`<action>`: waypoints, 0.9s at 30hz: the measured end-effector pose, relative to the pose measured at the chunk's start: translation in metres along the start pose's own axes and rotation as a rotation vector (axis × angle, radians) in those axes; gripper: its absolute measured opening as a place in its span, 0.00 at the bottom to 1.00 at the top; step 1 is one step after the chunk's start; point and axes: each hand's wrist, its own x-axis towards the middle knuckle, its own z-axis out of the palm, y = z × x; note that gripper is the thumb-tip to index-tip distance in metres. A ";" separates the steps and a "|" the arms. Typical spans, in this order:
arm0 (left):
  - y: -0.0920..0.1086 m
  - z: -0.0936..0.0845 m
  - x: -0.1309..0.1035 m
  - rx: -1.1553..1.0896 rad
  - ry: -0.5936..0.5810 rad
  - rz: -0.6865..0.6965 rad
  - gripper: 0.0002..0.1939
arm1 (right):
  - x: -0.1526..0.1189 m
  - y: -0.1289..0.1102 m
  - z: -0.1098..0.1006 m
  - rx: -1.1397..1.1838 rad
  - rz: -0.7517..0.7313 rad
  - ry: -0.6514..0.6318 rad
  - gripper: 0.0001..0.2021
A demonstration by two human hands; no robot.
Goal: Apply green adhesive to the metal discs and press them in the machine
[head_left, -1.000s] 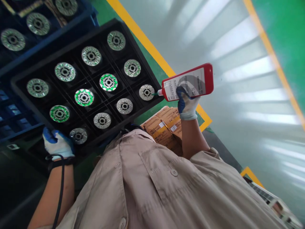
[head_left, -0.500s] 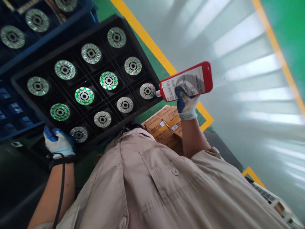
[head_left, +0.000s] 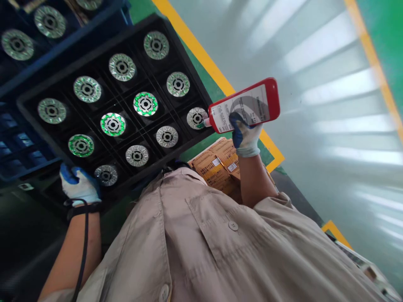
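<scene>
The right hand [head_left: 247,136] wraps its fingers around a red bottle [head_left: 250,100], tipped sideways seemingly so its nozzle [head_left: 206,122] meets the slotted metal disc [head_left: 191,116] at the near row's right end; I cannot tell whether the left hand [head_left: 81,186] grips the black tray's [head_left: 90,58] near left edge.

Holds in the right hand [head_left: 247,132] a red, white-labelled bottle [head_left: 243,105], tipped nearly sideways, with pale nozzle [head_left: 207,122] at the rim of a green-smeared silver disc [head_left: 195,117], sitting with eleven similar discs [head_left: 145,104], three brightly ringed in green, in compartments of a black tray [head_left: 94,58].
</scene>
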 end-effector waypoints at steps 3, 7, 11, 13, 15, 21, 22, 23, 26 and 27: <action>0.007 -0.001 -0.003 0.005 0.037 -0.041 0.29 | -0.002 -0.001 0.001 0.013 0.008 -0.032 0.35; 0.009 -0.003 -0.004 0.015 0.037 -0.032 0.28 | -0.003 -0.004 0.007 0.048 -0.008 -0.028 0.34; 0.002 -0.002 -0.002 0.015 0.037 0.012 0.25 | -0.002 -0.003 0.015 0.036 0.004 -0.029 0.32; 0.000 -0.001 -0.001 0.001 0.037 0.005 0.25 | -0.001 -0.001 0.017 0.032 0.014 -0.035 0.33; 0.002 -0.001 0.000 -0.017 0.032 -0.020 0.27 | -0.001 0.000 0.018 0.031 0.023 -0.038 0.34; 0.009 -0.001 -0.002 -0.038 0.007 -0.050 0.29 | 0.001 0.001 0.022 0.020 0.013 -0.050 0.32; 0.009 -0.001 -0.002 -0.034 0.005 -0.042 0.29 | 0.003 0.001 0.023 0.017 0.004 -0.047 0.32; 0.007 -0.002 -0.002 -0.025 0.006 -0.032 0.28 | 0.004 0.002 0.024 0.016 -0.006 -0.043 0.32; 0.002 -0.002 -0.001 0.010 0.020 0.004 0.24 | 0.008 0.007 0.026 0.020 -0.023 -0.033 0.33; 0.001 -0.002 0.000 0.012 0.024 0.014 0.23 | 0.009 0.009 0.026 0.019 -0.022 -0.035 0.34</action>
